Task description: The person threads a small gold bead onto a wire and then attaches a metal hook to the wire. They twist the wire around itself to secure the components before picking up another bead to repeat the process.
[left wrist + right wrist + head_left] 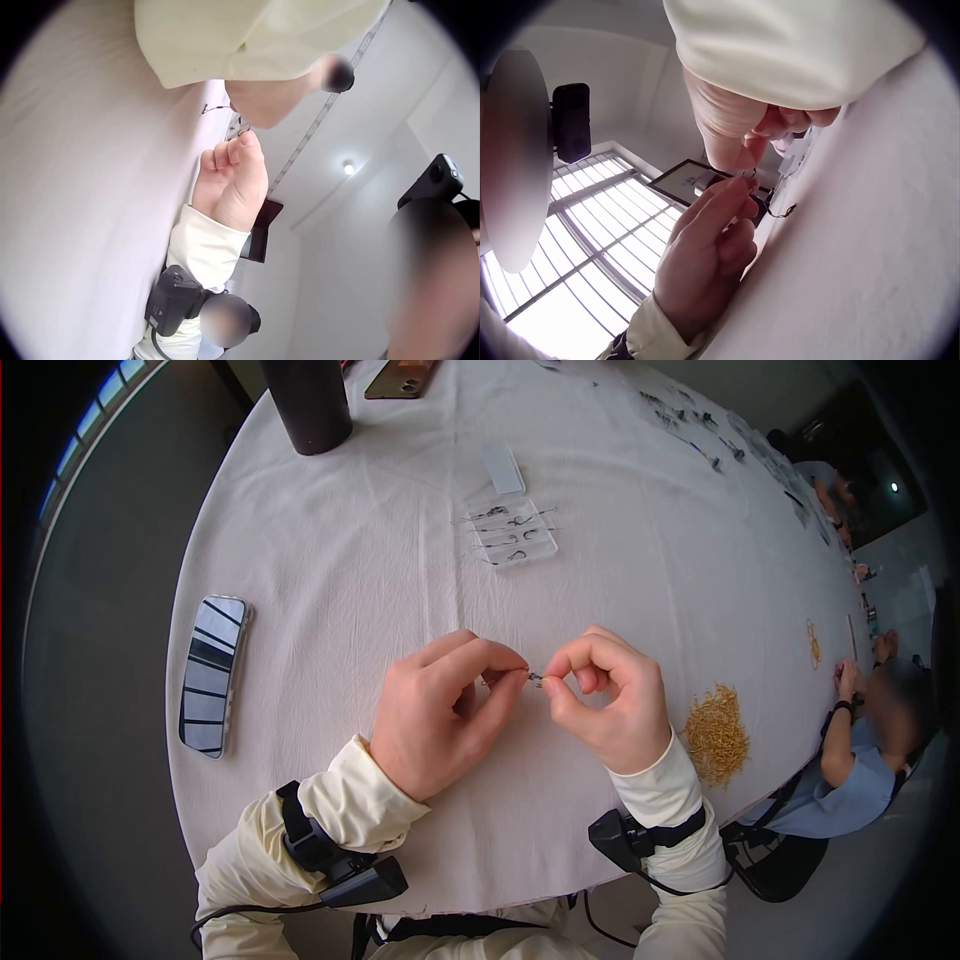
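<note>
Close together over the table, both hands pinch a small dark metal piece (535,677) between thumb and forefinger. My left hand (440,705) holds it from the left, and my right hand (612,695) from the right, its other fingers curled in. A thin dark wire-like strand (781,213) with a small bent end hangs out beside the fingertips in the right wrist view. That strand (217,108) also sticks out past the fingers in the left wrist view. The fingertips hide most of the piece, so I cannot tell its exact kind.
A clear compartment box (515,540) with several dark hook-shaped pieces lies ahead, its lid (504,468) behind. A heap of small golden pieces (717,735) is at right. A phone (215,675) lies left; a dark cup (308,405) stands at back left. A person (860,730) sits at right.
</note>
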A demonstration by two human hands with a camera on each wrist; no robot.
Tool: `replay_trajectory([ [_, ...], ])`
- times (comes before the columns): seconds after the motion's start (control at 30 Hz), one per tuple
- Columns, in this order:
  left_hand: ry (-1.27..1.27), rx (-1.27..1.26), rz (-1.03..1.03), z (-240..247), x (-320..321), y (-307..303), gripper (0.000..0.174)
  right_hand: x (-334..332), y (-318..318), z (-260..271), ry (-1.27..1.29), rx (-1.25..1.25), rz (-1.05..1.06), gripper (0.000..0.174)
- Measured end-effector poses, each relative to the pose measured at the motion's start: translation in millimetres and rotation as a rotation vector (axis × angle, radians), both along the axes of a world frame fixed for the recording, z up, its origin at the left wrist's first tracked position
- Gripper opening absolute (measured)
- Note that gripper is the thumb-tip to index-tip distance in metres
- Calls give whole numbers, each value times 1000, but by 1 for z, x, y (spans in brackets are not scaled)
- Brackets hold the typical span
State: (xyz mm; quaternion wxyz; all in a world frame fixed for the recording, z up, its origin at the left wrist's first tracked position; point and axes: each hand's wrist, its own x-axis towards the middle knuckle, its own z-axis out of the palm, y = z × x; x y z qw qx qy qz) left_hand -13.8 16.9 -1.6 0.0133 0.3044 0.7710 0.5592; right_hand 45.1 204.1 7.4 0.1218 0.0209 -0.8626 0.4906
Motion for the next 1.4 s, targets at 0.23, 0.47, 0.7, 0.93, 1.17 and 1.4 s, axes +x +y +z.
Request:
replay_trajectory([
  [0.23,186,-59,2,2,2,-2,13,4,-1,-2,-80,-137,-21,8],
  [0.47,264,-73,-2,5,3,-1,14,8,-4,3,-213,-298,-102,7],
  [0.7,341,-82,-9,3,3,-2,14,10,-9,5,-234,-386,-117,7],
  [0.93,388,-90,8,3,4,-2,15,10,-9,3,-234,-391,-120,7],
  [1.17,381,-94,-2,5,3,-1,17,10,-9,2,-153,-285,-134,8],
  [1.4,372,-78,-4,5,3,-2,16,9,-14,6,209,178,-158,16],
])
